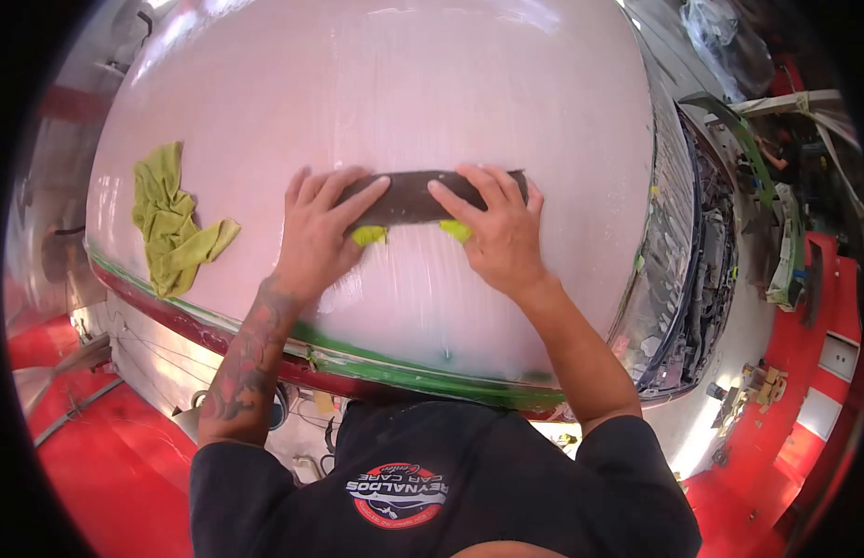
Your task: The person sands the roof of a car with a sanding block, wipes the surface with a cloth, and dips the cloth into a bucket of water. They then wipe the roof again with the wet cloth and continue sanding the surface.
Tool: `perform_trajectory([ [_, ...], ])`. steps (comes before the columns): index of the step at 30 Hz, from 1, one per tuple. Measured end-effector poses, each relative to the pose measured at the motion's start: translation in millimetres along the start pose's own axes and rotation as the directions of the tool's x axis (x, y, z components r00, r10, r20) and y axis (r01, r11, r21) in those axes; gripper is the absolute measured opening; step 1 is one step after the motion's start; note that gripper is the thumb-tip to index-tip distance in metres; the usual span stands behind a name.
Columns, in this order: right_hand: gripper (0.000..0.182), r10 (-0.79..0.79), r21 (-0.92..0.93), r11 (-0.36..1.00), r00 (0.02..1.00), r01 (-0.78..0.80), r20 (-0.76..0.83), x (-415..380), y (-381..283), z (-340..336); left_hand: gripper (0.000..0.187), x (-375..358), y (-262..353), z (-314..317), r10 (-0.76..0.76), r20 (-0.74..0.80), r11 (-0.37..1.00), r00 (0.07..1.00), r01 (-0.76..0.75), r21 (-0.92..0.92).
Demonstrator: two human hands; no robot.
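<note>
Both my hands grip a long dark sanding block (pixel 413 197), which lies flat across the pale pinkish, wet-looking car hood (pixel 376 93). My left hand (pixel 320 219) is closed on the block's left end, thumb along its top. At the right end my right hand (pixel 502 223) holds it the same way. Bright yellow-green material (pixel 369 235) pokes out below the block by each palm; I cannot make out whether it belongs to the block. To the left of my left hand a crumpled yellow-green cloth (pixel 172 232) rests on the hood.
Green edging (pixel 404 372) runs along the hood's near side, close to my body. At the right the car's front end (pixel 697 270) shows exposed dark parts. Farther right a green-edged part (pixel 785 270) hangs near a stand, and clear plastic (pixel 720 37) is bunched at upper right.
</note>
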State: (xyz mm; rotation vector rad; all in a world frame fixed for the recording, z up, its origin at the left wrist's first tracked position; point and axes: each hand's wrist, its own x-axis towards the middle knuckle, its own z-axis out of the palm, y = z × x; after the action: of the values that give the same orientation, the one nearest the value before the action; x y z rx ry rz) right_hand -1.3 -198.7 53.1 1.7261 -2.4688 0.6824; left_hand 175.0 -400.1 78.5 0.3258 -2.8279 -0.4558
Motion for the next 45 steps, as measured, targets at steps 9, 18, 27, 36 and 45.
perform_trajectory([
  [9, 0.047, -0.035, -0.014, 0.999, 0.996, 0.037, 0.083, -110, -52, -22, 0.080, -107, 56, -15, 0.077, 0.234, 0.996, 0.969, -0.067, -0.051],
  [18, 0.059, -0.153, -0.071, 0.986, 0.986, 0.148, -0.070, 226, 102, 66, 0.067, 165, -140, -3, 0.024, -0.025, 0.975, 0.999, -0.018, 0.223],
  [27, 0.060, -0.063, -0.049, 0.997, 0.997, 0.061, -0.044, 148, 77, 40, 0.060, 118, -85, 5, -0.008, -0.083, 0.997, 0.997, 0.014, 0.074],
  [36, 0.053, 0.213, -0.024, 0.977, 0.975, -0.212, 0.059, -173, -59, -35, 0.072, -94, 94, 7, 0.089, 0.216, 0.989, 0.972, -0.061, -0.133],
  [45, 0.070, 0.037, -0.041, 0.999, 0.999, -0.036, 0.000, 24, 93, -18, 0.072, 95, 13, 35, 0.126, 0.050, 0.990, 0.991, -0.129, 0.056],
])
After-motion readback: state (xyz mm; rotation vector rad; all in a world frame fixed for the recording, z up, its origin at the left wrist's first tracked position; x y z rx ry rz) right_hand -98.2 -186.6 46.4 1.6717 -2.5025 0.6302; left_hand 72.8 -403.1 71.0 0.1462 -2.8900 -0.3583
